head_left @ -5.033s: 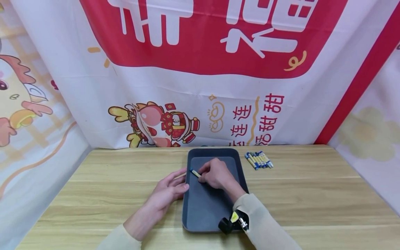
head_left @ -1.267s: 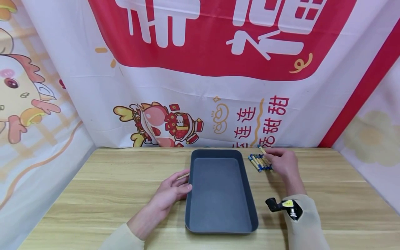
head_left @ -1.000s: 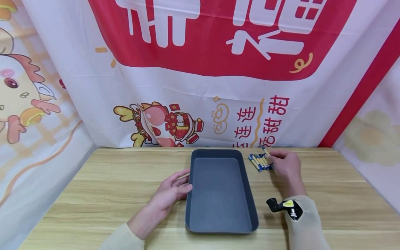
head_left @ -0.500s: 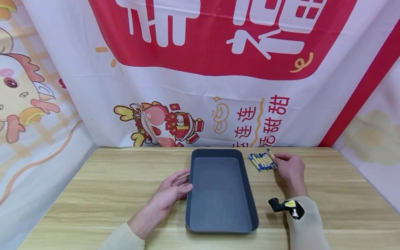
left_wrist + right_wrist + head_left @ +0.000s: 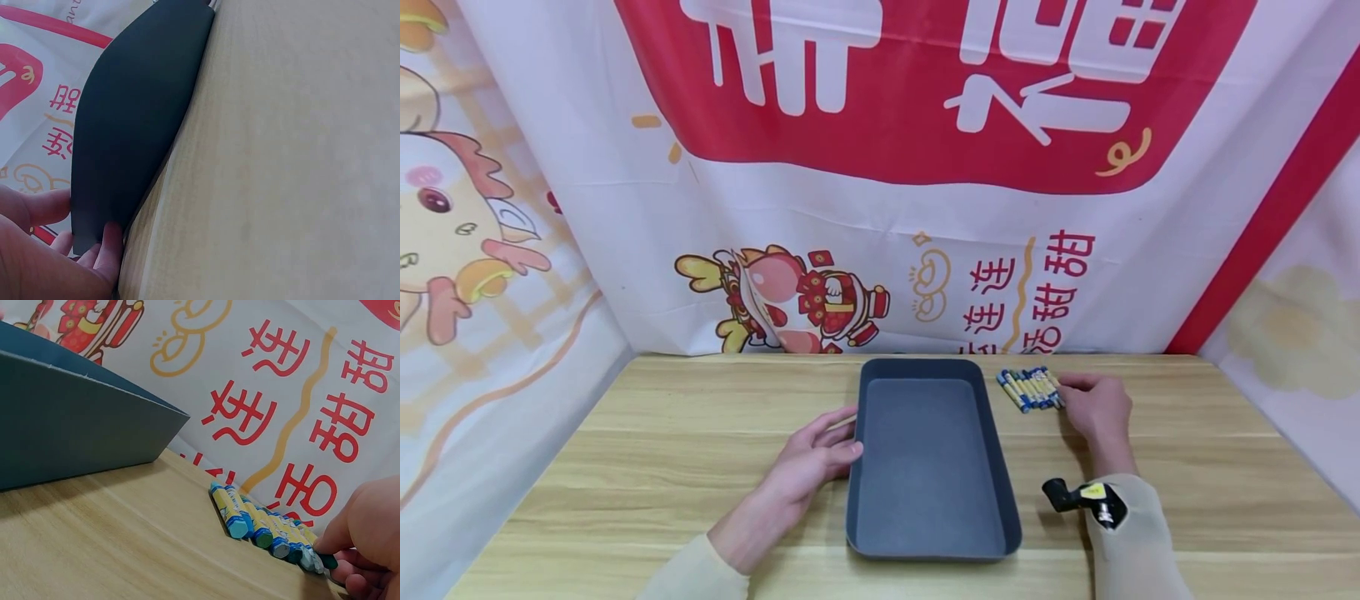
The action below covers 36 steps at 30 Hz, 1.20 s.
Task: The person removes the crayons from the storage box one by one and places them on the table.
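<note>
A dark grey rectangular tray (image 5: 932,467) sits on the table with nothing inside it. My left hand (image 5: 812,454) holds its left wall, thumb over the rim and fingers against the outer side; the left wrist view shows the fingers on the dark wall (image 5: 131,112). To the right of the tray's far end lies a row of several crayons (image 5: 1026,389) in yellow wrappers with blue bands. At the row's right end my right hand (image 5: 1097,408) pinches a crayon with a dark green tip (image 5: 327,560), low against its neighbours. The fingers hide most of that crayon.
A white cloth (image 5: 820,217) with red print hangs right behind the table's far edge. Wood-grain table (image 5: 1210,467) stretches to both sides of the tray. A black camera mount (image 5: 1078,496) sticks out from the right sleeve.
Five seconds ago my right hand held a crayon inside the tray. It has since carried a crayon to the row and lowered it at the right end. The left hand stays on the tray.
</note>
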Each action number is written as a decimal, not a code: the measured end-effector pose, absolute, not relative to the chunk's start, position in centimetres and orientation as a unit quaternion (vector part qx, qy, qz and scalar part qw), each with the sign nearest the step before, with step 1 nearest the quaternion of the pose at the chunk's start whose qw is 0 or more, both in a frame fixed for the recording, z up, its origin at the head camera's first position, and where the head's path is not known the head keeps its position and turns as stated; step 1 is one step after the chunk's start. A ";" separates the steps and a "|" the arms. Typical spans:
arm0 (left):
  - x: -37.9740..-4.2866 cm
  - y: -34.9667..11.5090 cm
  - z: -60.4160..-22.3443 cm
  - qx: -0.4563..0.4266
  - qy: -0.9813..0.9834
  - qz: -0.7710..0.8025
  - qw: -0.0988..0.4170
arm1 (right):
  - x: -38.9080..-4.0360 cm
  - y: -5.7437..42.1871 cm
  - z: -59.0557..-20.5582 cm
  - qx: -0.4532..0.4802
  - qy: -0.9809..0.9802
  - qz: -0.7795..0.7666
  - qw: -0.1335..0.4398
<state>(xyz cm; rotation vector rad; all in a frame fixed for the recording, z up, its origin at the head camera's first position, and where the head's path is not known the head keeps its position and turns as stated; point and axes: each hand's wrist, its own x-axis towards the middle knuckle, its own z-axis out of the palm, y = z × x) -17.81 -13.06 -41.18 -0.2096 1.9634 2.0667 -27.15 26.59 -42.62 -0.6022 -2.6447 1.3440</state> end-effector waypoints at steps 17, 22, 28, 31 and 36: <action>-17.8 -13.0 -41.2 -0.066 0.677 0.720 0.137 | -27.2 26.7 -42.9 -0.196 -0.882 0.426 0.050; -17.8 -12.9 -41.2 -0.068 0.678 0.718 0.140 | -27.1 26.8 -42.9 -0.196 -0.886 0.416 0.056; -17.7 -12.9 -41.2 -0.067 0.679 0.717 0.139 | -27.1 26.6 -43.0 -0.202 -0.884 0.418 0.056; -17.7 -12.9 -41.2 -0.066 0.680 0.718 0.135 | -27.1 26.5 -43.0 -0.200 -0.885 0.417 0.061; -17.7 -13.0 -41.2 -0.064 0.680 0.718 0.132 | -27.2 26.4 -42.9 -0.197 -0.886 0.415 0.068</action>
